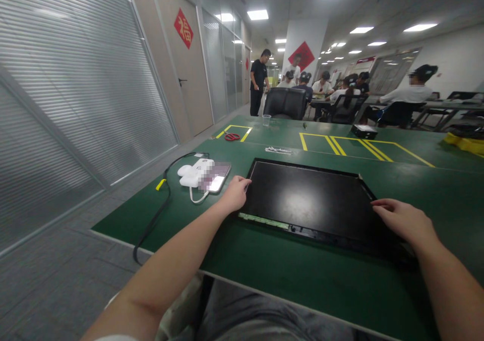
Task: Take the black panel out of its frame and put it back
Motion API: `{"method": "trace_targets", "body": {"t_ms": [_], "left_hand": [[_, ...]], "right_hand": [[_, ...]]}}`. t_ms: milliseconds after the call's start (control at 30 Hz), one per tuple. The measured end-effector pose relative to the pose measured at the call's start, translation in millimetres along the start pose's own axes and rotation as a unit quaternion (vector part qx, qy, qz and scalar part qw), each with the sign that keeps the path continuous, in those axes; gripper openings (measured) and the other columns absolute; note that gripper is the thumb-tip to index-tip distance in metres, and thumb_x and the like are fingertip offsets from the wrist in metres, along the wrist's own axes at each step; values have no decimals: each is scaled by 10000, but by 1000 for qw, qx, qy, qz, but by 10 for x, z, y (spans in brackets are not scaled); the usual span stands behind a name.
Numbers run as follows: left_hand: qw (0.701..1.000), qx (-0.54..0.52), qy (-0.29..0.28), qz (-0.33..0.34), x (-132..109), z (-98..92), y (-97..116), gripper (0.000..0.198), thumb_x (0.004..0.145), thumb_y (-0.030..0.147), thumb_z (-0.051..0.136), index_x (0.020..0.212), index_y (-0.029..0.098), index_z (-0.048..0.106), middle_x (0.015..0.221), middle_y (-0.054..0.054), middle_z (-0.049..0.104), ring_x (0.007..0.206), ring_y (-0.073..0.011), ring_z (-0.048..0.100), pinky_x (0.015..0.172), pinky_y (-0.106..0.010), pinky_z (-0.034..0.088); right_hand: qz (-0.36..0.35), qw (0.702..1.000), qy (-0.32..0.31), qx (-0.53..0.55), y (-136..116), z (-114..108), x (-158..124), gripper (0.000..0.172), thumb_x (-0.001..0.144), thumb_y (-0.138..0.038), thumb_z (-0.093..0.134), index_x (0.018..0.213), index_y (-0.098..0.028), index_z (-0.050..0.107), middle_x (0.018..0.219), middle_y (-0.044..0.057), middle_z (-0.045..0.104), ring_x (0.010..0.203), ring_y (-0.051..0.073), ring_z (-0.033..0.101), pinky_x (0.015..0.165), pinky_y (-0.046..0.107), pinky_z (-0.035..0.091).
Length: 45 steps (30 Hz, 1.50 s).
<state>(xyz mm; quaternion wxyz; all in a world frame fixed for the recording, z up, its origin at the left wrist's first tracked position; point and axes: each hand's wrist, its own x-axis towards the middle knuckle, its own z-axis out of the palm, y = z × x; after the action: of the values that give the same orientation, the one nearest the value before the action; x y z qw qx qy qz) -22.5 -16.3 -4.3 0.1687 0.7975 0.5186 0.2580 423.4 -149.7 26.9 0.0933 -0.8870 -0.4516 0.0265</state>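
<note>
A flat black display panel (302,194) in a dark frame lies face up on the green table. Along its near edge runs a strip of green circuit board (264,221). My left hand (236,193) pinches the panel's left edge between thumb and fingers. On the opposite side, my right hand (406,220) grips the right edge, fingertips closed at the frame. The panel's near right corner is dark and partly hidden by my right hand. Left of my left hand lies a phone (219,178) with a white device (196,173) and a short white cable.
Red-handled scissors (232,136), a clear plastic cup (266,120), a silver caliper-like tool (279,150) and a black box (364,131) sit farther back on the table (181,227). A black cable (162,211) hangs over its left edge. Several people sit beyond; one person (259,81) stands.
</note>
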Motion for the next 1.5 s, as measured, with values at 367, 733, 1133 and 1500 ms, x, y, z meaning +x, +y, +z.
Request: {"method": "trace_targets", "body": {"t_ms": [367, 733, 1133, 1500], "left_hand": [[996, 81, -17, -20, -100, -175, 60, 527, 813, 39, 496, 1302, 144, 665, 1243, -164, 621, 1220, -290, 589, 1097, -396, 438], [991, 132, -24, -28, -79, -189, 25, 315, 859, 143, 529, 1080, 111, 751, 1191, -183, 663, 1189, -307, 605, 1087, -393, 437], [998, 54, -10, -28, -31, -162, -64, 311, 804, 80, 513, 994, 128, 754, 1214, -173, 686, 1197, -275, 623, 1099, -381, 439], [880, -422, 31, -218, -135, -277, 187, 314, 821, 213, 647, 1112, 190, 764, 824, -40, 768, 746, -201, 704, 724, -303, 567]], "right_hand": [[-17, 999, 20, 39, 42, 30, 16, 435, 782, -506, 495, 1031, -305, 789, 1045, 48, 778, 941, 305, 703, 702, 382, 524], [6, 1000, 5, 29, -21, -16, -13, 439, 781, -487, 487, 1036, -303, 794, 1091, 55, 765, 997, 311, 680, 744, 381, 510], [-5, 998, 10, 67, 16, -4, 12, 400, 753, -499, 505, 956, -313, 796, 932, 34, 780, 920, 287, 702, 725, 365, 516], [15, 1000, 2, 24, 10, -24, 14, 447, 776, -492, 464, 998, -296, 798, 1047, 67, 771, 967, 326, 693, 729, 396, 521]]}}
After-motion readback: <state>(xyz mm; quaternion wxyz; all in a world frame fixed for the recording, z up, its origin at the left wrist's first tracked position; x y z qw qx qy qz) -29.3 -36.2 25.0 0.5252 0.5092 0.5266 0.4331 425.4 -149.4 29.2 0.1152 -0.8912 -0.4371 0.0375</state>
